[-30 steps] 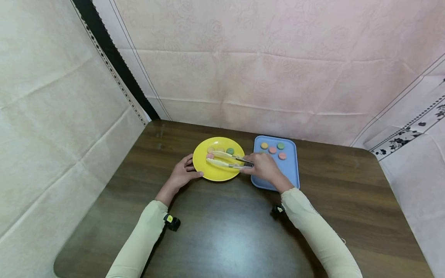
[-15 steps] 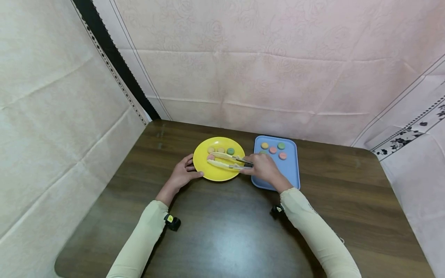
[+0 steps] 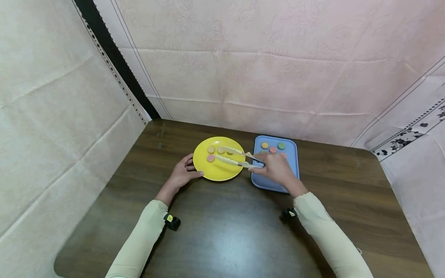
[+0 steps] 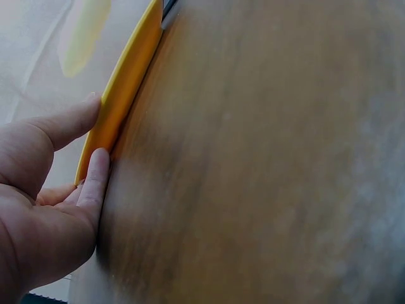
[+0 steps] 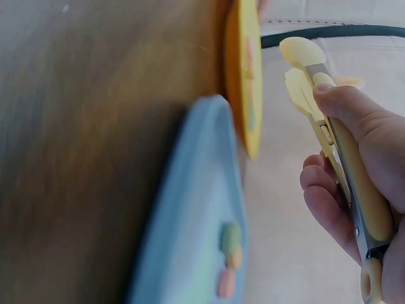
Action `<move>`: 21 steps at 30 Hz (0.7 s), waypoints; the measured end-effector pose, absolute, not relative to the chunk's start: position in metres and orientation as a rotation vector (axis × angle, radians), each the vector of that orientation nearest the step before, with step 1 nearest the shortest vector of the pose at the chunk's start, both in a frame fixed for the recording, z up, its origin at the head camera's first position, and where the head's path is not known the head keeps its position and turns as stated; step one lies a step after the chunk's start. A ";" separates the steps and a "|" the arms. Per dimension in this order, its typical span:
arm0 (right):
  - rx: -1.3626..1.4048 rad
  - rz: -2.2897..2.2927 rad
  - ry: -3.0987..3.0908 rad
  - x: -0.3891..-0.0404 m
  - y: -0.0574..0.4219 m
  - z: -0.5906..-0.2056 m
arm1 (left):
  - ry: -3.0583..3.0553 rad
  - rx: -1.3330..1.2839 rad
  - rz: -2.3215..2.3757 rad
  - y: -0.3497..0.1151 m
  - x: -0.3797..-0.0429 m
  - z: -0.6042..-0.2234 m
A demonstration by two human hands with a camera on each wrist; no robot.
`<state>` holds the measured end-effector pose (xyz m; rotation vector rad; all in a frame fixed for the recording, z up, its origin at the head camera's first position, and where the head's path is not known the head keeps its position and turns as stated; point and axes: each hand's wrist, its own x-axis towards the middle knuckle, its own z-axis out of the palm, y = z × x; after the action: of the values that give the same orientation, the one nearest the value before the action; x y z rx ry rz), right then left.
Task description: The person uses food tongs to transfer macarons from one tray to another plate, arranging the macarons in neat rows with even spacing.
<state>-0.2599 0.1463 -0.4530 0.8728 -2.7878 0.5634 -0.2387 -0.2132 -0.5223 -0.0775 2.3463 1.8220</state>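
My left hand (image 3: pixel 182 173) holds the rim of a yellow plate (image 3: pixel 217 175) at its left and near side. In the left wrist view the fingers touch the plate's edge (image 4: pixel 123 79). My right hand (image 3: pixel 274 168) grips tongs with cream tips (image 3: pixel 227 160), which hang spread over the plate's right part. Nothing shows between the tips in the right wrist view. On the plate lie a pink macaron (image 3: pixel 210 158), a yellow macaron (image 3: pixel 211 150) and another yellow one (image 3: pixel 221 150). A green macaron there is mostly hidden behind the tongs.
Right of the plate stands a blue tray (image 3: pixel 290 177) with several macarons, among them a yellow one (image 3: pixel 265 145), a green one (image 3: pixel 281 146) and a pink one (image 3: pixel 272 150). My right hand partly covers the tray. Pale cloth (image 3: pixel 243 88) hangs behind the brown table (image 3: pixel 222 231).
My right hand has moved right with the tongs, drawing their tips away from the pink macaron and partly over the green one. My left hand and the plate have stayed put.
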 end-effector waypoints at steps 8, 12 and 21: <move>0.767 0.548 -2.771 -0.248 0.195 -0.429 | 2.356 -0.078 1.813 -0.215 -0.240 -0.523; 0.679 0.532 -2.793 -0.245 0.225 -0.426 | 2.352 -0.076 1.819 -0.215 -0.240 -0.524; 0.521 0.488 -2.775 -0.235 0.285 -0.428 | 2.349 -0.062 1.817 -0.212 -0.239 -0.521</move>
<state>-0.2352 0.2851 -0.4281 0.5206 -2.7749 0.4883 -0.2393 -0.2121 -0.5214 -0.0622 2.3486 1.8173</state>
